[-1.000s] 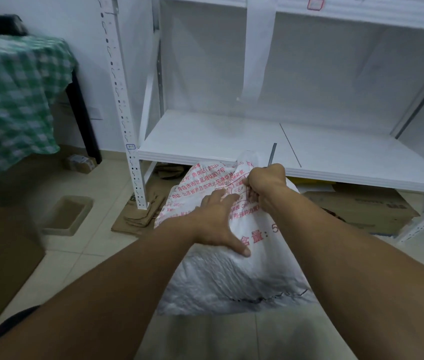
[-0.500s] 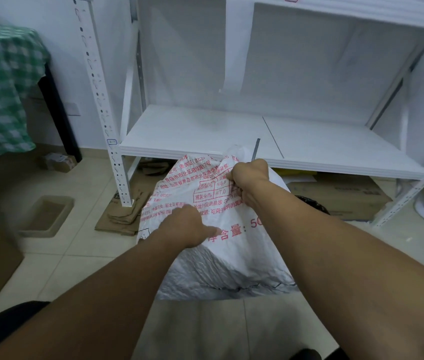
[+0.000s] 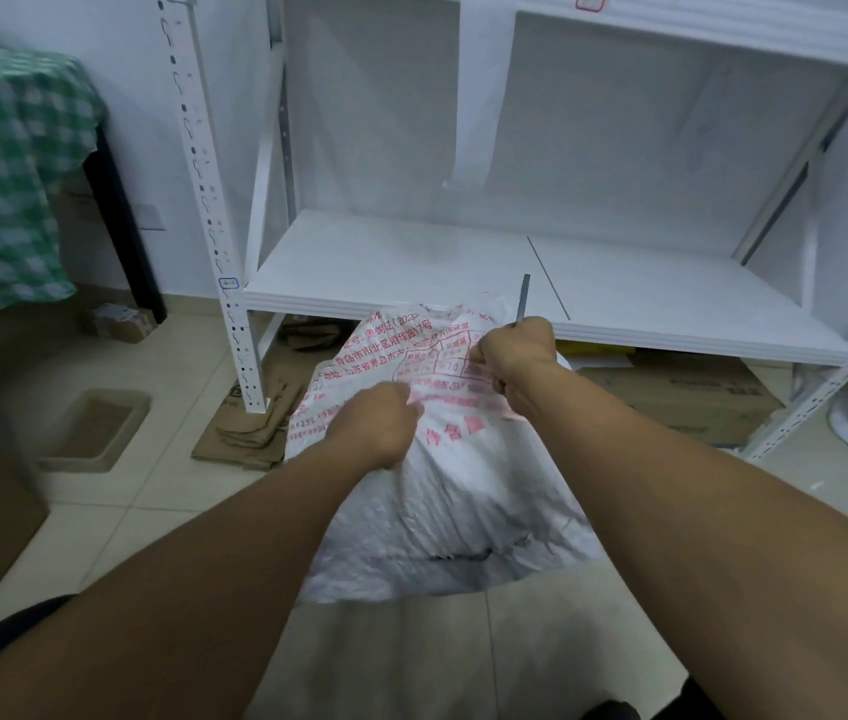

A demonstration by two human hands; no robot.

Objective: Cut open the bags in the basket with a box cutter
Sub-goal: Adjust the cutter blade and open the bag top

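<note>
- The right hand (image 3: 515,356) is a closed fist round the cutter (image 3: 521,311). The handle is hidden inside the fingers, and the blade (image 3: 525,288) stands up past the thumb side, pointing away from the person.
- The left hand (image 3: 378,426) has its fingers curled into the bag (image 3: 463,501), bunching a fold of the printed face. The fingertips are hidden behind the knuckles.
- The bag stands slumped on the floor (image 3: 115,511), in front of the shelf (image 3: 411,267). Its top edge is right at the right fingers, touching the fist. Its printed face lies under the left fingers, nearer the person and left of the fist.
- The step in hand, as I judge it, is starting the cut at the top edge. The blade is above the fabric, and I cannot tell whether it has bitten in.
- Pull the fold in the left fingers away from the fist so the weave between the two hands goes taut. Slack woven plastic is likely to drag and snag rather than part.
- Tip the blade into the edge just beyond the right fingers and draw it away from the left fingers, never toward them. The hands are near each other, so a slip there is the main risk.
- Cut shallow. The bag looks soft and only part full, so it may fold under pressure, and the left grip should hold it upright.
</note>
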